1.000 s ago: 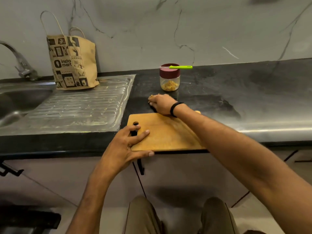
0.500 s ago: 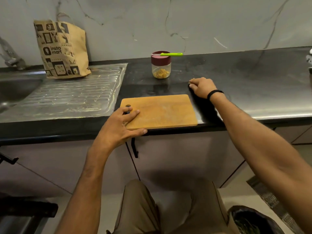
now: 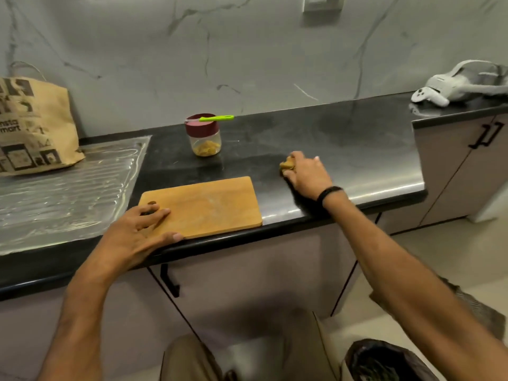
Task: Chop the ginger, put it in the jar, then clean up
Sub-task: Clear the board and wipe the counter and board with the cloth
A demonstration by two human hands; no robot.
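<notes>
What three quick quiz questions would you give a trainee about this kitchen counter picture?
1. True or false: the green-handled knife lies across the maroon lid of the clear jar.
2. Which hand rests its fingers flat on the rectangular wooden cutting board?
3. Fill in: the right hand grips a yellow-brown wad on the black countertop, to the ____ of the board.
Key: 1 true; 2 the left hand; 3 right.
</notes>
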